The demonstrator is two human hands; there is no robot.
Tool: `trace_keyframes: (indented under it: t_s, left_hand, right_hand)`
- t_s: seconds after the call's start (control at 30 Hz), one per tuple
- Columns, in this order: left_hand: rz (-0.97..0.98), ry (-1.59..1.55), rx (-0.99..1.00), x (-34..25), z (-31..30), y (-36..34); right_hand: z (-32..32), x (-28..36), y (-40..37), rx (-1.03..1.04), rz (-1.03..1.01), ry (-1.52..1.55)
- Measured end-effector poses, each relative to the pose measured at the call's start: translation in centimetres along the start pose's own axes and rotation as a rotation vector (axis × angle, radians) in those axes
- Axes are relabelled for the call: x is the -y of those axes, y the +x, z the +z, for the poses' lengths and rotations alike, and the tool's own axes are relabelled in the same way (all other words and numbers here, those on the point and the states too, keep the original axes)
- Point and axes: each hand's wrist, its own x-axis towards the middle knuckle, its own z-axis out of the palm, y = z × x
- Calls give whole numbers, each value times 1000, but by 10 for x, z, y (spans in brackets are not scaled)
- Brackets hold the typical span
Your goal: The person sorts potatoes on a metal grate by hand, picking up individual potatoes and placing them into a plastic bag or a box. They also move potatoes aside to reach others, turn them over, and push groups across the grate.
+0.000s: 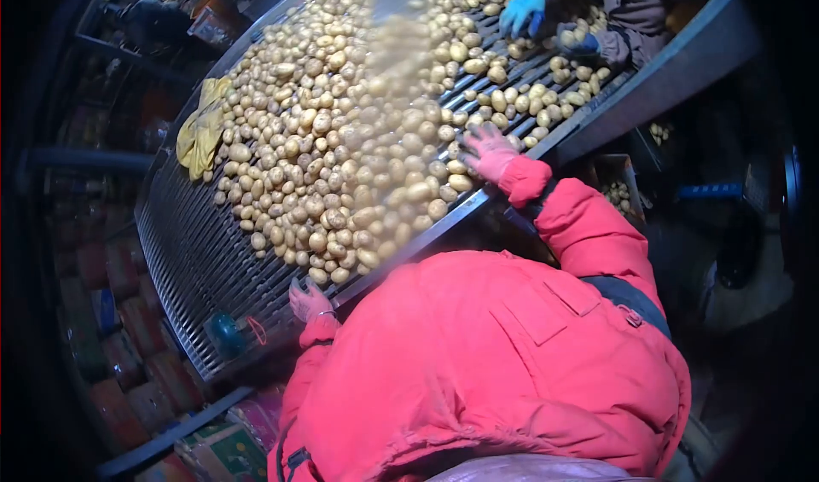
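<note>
Many potatoes (299, 132) lie in a heap on a slatted metal sorting table (196, 243). My right hand (489, 152), in a pinkish glove, rests at the table's near edge with its fingers spread against the potatoes on the right. My left hand (309, 300), gloved too, lies at the near edge left of the heap. Its fingers look stretched out, with no potato in them. A smeared, see-through streak crosses the middle of the heap and hides some of the potatoes there.
At the upper right, a co-worker's blue-gloved hand (523, 13) is over the potatoes. A yellow cloth (203, 128) drapes the left rim. A teal round object (225, 335) sits at the lower left corner. Below stand stacked boxes (119, 354) and a box (616, 183) holding potatoes.
</note>
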Motion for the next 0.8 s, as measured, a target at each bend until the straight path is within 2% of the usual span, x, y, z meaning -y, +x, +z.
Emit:
trace_keyframes:
  t_s: [0.07, 0.1, 0.17, 0.27, 0.33, 0.43, 0.47, 0.53, 0.6, 0.67, 0.73, 0.77, 0.8]
  left_hand:
    - [-51, -9, -3, 1, 3, 1]
    - [-47, -12, -10, 4, 6, 2]
    - [-66, -27, -5, -1, 0, -2]
    - [-81, -46, -4, -6, -5, -3]
    - [-80, -32, -10, 0, 1, -3]
    - [-48, -32, -20, 1, 2, -2]
    - [-57, -32, -23, 1, 1, -2]
    - [-39, -30, -29, -2, 1, -2]
    - [-49, -31, -13, -1, 1, -2]
    - [-32, -13, -10, 1, 3, -1]
    - [-55, -12, 9, -4, -1, -2]
    - [-77, -9, 27, -6, -4, -1]
    - [-71, -1, 27, -5, -4, 0]
  right_hand:
    - [2, 20, 4, 172, 12, -148]
    - [4, 22, 6, 179, 51, -118]
    - [-3, 14, 15, 135, -3, -155]
    - [-8, -27, 33, 82, -18, -315]
    - [-18, -56, 43, 22, 121, -420]
    - [-30, -71, 58, -224, 428, -467]
    - [-31, -60, 65, -287, 381, -467]
    - [-45, -6, 73, -222, 86, -376]
    - [-22, 41, 85, -207, -74, -322]
    - [8, 75, 103, -176, -143, -136]
    - [31, 90, 111, -134, -169, -142]
    - [42, 90, 108, -224, -179, -154]
    - [37, 92, 99, -225, -174, -146]
